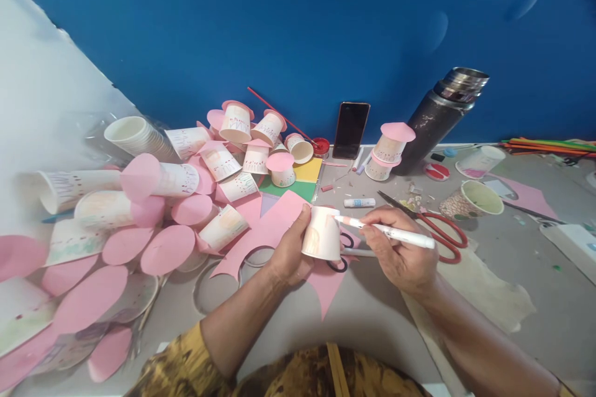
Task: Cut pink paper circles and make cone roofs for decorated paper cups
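My left hand (pixel 292 251) grips a white paper cup (pixel 322 242) that is held upside down above the table. Faint peach colouring shows on the cup's left side. In my right hand (pixel 400 248) is a white marker pen (pixel 395 234), its tip at the upper right of the cup. Cut pink paper (pixel 274 223) lies beneath and behind the cup. Dark-handled scissors (pixel 344 260) are partly hidden behind it. Red-handled scissors (pixel 447 229) rest just beyond my right hand.
Many decorated cups with pink paper discs (pixel 167 248) pile up on the left. A phone (pixel 351 130) leans on the blue wall. A dark flask (pixel 435 121) stands behind two stacked cups (pixel 388 149). A glue stick (pixel 359 203) and a patterned cup (pixel 470 200) sit further back.
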The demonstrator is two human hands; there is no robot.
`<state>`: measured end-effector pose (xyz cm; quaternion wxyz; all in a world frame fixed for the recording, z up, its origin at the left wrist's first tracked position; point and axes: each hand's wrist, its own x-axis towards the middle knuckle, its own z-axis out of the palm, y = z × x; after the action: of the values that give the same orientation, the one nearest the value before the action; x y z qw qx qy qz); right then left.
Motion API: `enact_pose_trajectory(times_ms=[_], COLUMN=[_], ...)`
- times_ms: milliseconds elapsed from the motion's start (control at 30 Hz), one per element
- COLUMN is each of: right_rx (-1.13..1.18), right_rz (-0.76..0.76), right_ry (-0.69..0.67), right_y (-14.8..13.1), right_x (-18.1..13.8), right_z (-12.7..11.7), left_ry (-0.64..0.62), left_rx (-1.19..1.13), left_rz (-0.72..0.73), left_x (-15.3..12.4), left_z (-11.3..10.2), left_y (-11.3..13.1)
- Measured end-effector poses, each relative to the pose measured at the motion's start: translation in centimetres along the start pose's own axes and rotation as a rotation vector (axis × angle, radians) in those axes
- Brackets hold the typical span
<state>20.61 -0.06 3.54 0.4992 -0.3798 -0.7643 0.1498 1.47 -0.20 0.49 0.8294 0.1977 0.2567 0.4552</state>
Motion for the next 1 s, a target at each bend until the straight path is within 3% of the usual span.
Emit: enact_pose_trajectory(times_ms=[367,667,1000], right_rx=[0.030,0.034,0.066], right_rz=[0.032,-0.031,-0.058], right_ry=[0.016,-0.017,-0.026], right_y=[0.08,-0.42,-0.53], right_x=[0.05,0.46,0.53], right_z=[-0.30,-0.39,-0.52], left_ry=[-0.028,-0.073,-0.037], left_rx=[-0.068,-0.075,-0.075], left_rz=[-0.039,-0.064,-0.052], left_x=[-0.18,-0.15,0.06], left_z=[-0.52,-0.82,-0.90], left_y=[0.20,0.17,0.13])
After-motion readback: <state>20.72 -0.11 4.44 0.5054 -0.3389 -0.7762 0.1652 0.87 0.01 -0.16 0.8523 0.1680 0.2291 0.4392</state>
